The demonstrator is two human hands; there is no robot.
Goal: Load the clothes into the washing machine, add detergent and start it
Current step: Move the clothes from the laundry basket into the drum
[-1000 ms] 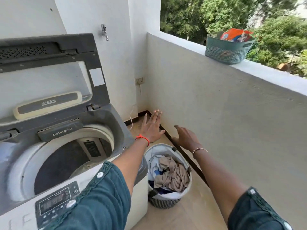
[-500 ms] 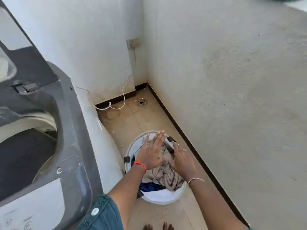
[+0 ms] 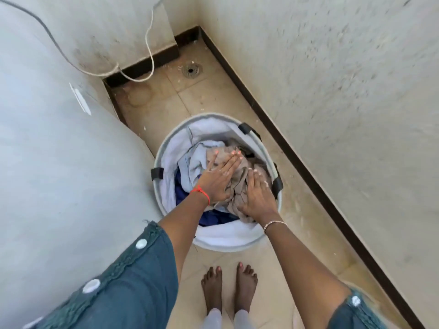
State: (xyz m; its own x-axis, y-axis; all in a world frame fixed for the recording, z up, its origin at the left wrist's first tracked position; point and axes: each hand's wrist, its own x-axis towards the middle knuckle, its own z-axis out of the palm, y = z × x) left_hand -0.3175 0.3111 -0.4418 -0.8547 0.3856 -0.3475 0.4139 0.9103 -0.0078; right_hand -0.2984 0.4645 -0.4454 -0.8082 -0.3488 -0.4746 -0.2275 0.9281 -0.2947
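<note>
The clothes (image 3: 193, 162) sit heaped in the white basket (image 3: 228, 236) on the floor, just beside the washing machine (image 3: 59, 162). The left hand (image 3: 218, 176) lies flat on them, fingers straight — the right hand (image 3: 257, 195) too, fingers spread.

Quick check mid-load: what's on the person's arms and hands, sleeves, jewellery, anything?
Both arms wear loose teal sleeves with round white buttons. The left hand has a red thread at the wrist; the right hand has a thin bracelet. The nails carry pale pink polish.
</note>
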